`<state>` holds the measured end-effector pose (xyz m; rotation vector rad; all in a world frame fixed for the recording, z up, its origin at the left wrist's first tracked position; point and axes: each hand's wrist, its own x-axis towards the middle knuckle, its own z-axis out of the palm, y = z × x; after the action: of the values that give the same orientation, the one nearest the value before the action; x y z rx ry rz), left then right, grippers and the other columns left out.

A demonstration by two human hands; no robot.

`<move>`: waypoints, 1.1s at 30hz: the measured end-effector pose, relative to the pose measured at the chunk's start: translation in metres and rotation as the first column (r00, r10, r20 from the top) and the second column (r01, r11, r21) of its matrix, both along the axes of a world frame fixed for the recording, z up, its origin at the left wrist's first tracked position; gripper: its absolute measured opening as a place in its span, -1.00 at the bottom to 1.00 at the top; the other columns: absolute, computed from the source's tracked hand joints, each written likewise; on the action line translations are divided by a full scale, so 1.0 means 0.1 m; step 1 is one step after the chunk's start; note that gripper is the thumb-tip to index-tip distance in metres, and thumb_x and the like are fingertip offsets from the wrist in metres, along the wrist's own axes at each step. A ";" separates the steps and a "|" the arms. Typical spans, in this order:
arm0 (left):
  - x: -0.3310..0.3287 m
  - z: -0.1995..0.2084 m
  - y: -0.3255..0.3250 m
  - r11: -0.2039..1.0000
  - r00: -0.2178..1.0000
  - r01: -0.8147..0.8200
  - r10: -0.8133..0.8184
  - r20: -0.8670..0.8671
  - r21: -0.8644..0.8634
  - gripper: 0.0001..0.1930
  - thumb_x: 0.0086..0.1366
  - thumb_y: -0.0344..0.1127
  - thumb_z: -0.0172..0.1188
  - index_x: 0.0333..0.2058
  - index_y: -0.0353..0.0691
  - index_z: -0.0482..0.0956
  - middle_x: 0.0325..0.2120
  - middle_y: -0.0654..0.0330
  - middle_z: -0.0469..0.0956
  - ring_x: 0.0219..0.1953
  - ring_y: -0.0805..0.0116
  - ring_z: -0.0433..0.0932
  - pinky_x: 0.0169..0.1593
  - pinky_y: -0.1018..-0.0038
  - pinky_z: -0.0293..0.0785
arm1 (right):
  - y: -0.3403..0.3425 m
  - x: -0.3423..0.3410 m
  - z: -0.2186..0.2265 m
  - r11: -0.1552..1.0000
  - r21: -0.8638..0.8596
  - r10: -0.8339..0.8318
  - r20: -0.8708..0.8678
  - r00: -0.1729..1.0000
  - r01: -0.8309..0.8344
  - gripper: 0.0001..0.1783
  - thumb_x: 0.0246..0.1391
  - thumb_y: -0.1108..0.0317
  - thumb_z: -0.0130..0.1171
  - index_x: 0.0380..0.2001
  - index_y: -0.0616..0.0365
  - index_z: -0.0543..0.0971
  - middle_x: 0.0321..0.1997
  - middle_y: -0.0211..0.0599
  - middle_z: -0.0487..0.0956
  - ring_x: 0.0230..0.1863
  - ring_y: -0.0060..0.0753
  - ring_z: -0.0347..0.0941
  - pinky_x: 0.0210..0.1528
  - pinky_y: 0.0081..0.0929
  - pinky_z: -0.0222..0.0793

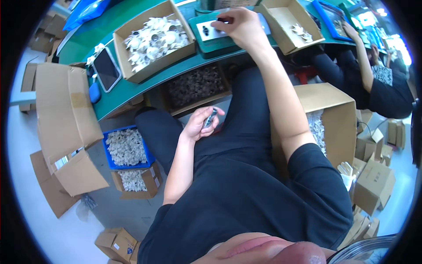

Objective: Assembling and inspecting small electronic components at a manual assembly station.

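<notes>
- Shallow brown cardboard tray (165, 65), on the bench's left part: heaped with white plastic pieces (154, 42).
- Second brown cardboard tray (281, 24), right of the right hand: a few white pieces gathered toward its near end.
- Brown cardboard box (201, 105) under the bench, by the knees: filled with small greyish parts, dim in the shadow.
- Blue plastic crate (106, 149) on the floor, left of the legs: full of white pieces; just beside it, a small open cardboard box (152, 178) holds more.
- Large open cardboard box (338, 127) at the person's right: white pieces show inside, partly behind the right arm.
- Left hand (198, 126), above the lap: its grip is curled closed around a small dark-and-silver part (211, 118).
- Right hand (243, 27), over the bench: its grip is nearly pinched, fingertips at a white rectangular plate (216, 34) with a small black part (205, 31) on it; I cannot tell whether the grip holds anything.
- Green-topped bench (147, 90): a white-edged phone with a dark screen (107, 69) lies near its left end, beside a blue oval case (94, 93).
- Grey floor, with a tall open carton (61, 105) at left and stacked cardboard boxes (373, 185) at right; another person in dark clothing (389, 99) sits further along.
</notes>
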<state>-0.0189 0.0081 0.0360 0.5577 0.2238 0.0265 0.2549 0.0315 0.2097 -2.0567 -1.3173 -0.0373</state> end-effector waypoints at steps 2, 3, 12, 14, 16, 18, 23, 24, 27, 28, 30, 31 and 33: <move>-0.02 -0.17 -0.14 0.999 0.994 0.012 -0.016 -0.111 -0.041 -0.52 0.57 -0.01 -0.01 -0.01 -0.42 0.54 -0.54 0.20 0.54 -0.79 0.69 0.19 -0.74 0.71 0.05 | 0.06 0.08 0.18 0.994 -0.093 0.048 -0.067 0.997 -0.054 -0.63 0.12 0.16 0.41 -0.14 0.22 0.72 -0.25 -0.13 0.71 -0.22 -0.25 0.67 -0.14 -0.37 0.57; -0.01 -0.24 -0.19 0.998 0.985 0.015 -0.025 -0.170 -0.060 -0.53 0.58 -0.01 -0.02 -0.01 -0.40 0.55 -0.54 0.22 0.54 -0.79 0.68 0.18 -0.74 0.71 0.04 | 0.10 0.12 0.28 0.977 -0.168 0.104 -0.155 0.982 -0.130 -0.63 0.11 0.16 0.38 -0.14 0.22 0.70 -0.29 -0.04 0.70 -0.24 -0.17 0.66 -0.14 -0.33 0.55; 0.03 -0.77 -0.18 0.996 0.924 0.077 -0.055 -0.378 0.043 -0.59 0.57 -0.03 0.01 -0.05 -0.31 0.58 -0.52 0.29 0.54 -0.76 0.66 0.22 -0.73 0.67 0.05 | -0.59 2.11 0.33 0.952 -0.300 0.019 0.254 0.967 0.060 -0.71 0.19 0.25 0.36 -0.14 0.23 0.73 -0.31 -0.16 0.71 -0.28 -0.31 0.67 -0.18 -0.40 0.59; 0.01 -0.82 -0.16 0.987 0.896 0.111 -0.051 -0.441 0.112 -0.59 0.55 -0.02 0.03 -0.05 -0.30 0.58 -0.52 0.28 0.54 -0.76 0.65 0.22 -0.73 0.66 0.05 | -0.86 2.45 0.26 0.845 -0.487 -0.089 0.277 0.957 0.220 -0.73 0.16 0.31 0.34 -0.15 0.26 0.72 -0.36 -0.17 0.71 -0.34 -0.32 0.65 -0.22 -0.39 0.58; 0.05 -0.86 -0.12 0.981 0.883 0.121 -0.037 -0.468 0.150 -0.59 0.55 -0.01 0.04 -0.06 -0.30 0.58 -0.51 0.28 0.55 -0.76 0.65 0.22 -0.73 0.65 0.05 | -0.91 2.62 0.13 0.786 -0.564 -0.114 0.272 0.956 0.254 -0.73 0.13 0.32 0.35 -0.16 0.27 0.72 -0.37 -0.18 0.70 -0.37 -0.34 0.64 -0.24 -0.39 0.58; 0.09 -0.91 -0.13 0.980 0.885 0.120 -0.035 -0.464 0.156 -0.59 0.54 0.00 0.05 -0.06 -0.29 0.58 -0.51 0.28 0.53 -0.76 0.65 0.24 -0.73 0.66 0.06 | -0.93 2.57 0.00 0.804 -0.572 -0.181 0.017 0.983 0.159 -0.70 0.07 0.29 0.40 -0.22 0.31 0.72 -0.38 -0.17 0.71 -0.39 -0.35 0.64 -0.25 -0.39 0.56; 0.15 -1.04 -0.16 0.978 0.876 0.137 -0.045 -0.480 0.159 -0.59 0.53 0.01 0.08 -0.06 -0.28 0.58 -0.50 0.27 0.53 -0.76 0.64 0.25 -0.73 0.66 0.07 | -0.89 2.56 0.01 0.795 -0.600 -0.213 -0.144 0.966 0.086 -0.64 0.06 0.29 0.41 -0.14 0.33 0.70 -0.38 -0.25 0.69 -0.43 -0.47 0.55 -0.33 -0.47 0.50; 0.15 -1.04 -0.16 0.978 0.875 0.129 -0.035 -0.483 0.162 -0.59 0.53 0.01 0.08 -0.06 -0.28 0.58 -0.50 0.27 0.53 -0.76 0.64 0.25 -0.73 0.66 0.07 | -0.87 2.54 0.00 0.798 -0.597 -0.204 -0.149 0.968 0.077 -0.64 0.06 0.29 0.41 -0.14 0.33 0.70 -0.38 -0.25 0.69 -0.43 -0.47 0.55 -0.33 -0.47 0.50; 0.13 -1.00 -0.15 0.975 0.871 0.128 -0.022 -0.491 0.182 -0.59 0.51 0.01 0.10 -0.08 -0.29 0.58 -0.50 0.27 0.54 -0.75 0.63 0.26 -0.73 0.63 0.08 | -0.83 2.45 0.00 0.778 -0.608 -0.222 -0.028 0.975 0.159 -0.62 0.07 0.29 0.42 -0.10 0.31 0.66 -0.38 -0.29 0.66 -0.42 -0.52 0.52 -0.35 -0.51 0.47; 0.12 -1.00 -0.14 0.975 0.871 0.123 -0.018 -0.492 0.183 -0.59 0.51 0.01 0.10 -0.08 -0.29 0.58 -0.50 0.27 0.54 -0.75 0.63 0.26 -0.73 0.63 0.08 | -0.83 2.46 0.00 0.779 -0.608 -0.217 -0.029 0.976 0.155 -0.62 0.07 0.29 0.42 -0.10 0.31 0.66 -0.38 -0.29 0.66 -0.42 -0.52 0.52 -0.35 -0.51 0.47; 0.12 -1.01 -0.13 0.979 0.875 0.111 -0.014 -0.483 0.173 -0.59 0.51 0.01 0.10 -0.08 -0.28 0.58 -0.49 0.27 0.54 -0.75 0.63 0.26 -0.73 0.63 0.09 | -0.84 2.48 -0.01 0.812 -0.568 -0.157 0.016 0.987 0.138 -0.62 0.09 0.29 0.42 -0.08 0.30 0.65 -0.36 -0.32 0.64 -0.38 -0.53 0.53 -0.32 -0.54 0.47; 0.12 -1.02 -0.13 0.980 0.878 0.106 -0.013 -0.479 0.167 -0.59 0.51 0.02 0.10 -0.08 -0.28 0.58 -0.48 0.27 0.54 -0.75 0.63 0.27 -0.73 0.63 0.09 | -0.83 2.49 -0.02 0.826 -0.548 -0.129 0.040 0.991 0.130 -0.62 0.10 0.29 0.42 -0.07 0.29 0.64 -0.35 -0.33 0.63 -0.36 -0.53 0.53 -0.30 -0.55 0.48; 0.12 -1.01 -0.13 0.979 0.875 0.109 -0.013 -0.485 0.171 -0.60 0.51 0.02 0.10 -0.08 -0.28 0.58 -0.49 0.27 0.54 -0.74 0.63 0.27 -0.72 0.63 0.09 | -0.83 2.46 0.00 0.871 -0.479 -0.128 -0.003 0.992 0.111 -0.61 0.11 0.26 0.42 -0.08 0.28 0.64 -0.32 -0.31 0.64 -0.34 -0.54 0.55 -0.28 -0.55 0.50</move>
<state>-0.0070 -0.0052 -0.0655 0.7621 0.6983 -0.1572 0.5008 -0.0520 0.2100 -2.5397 -1.2646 0.2980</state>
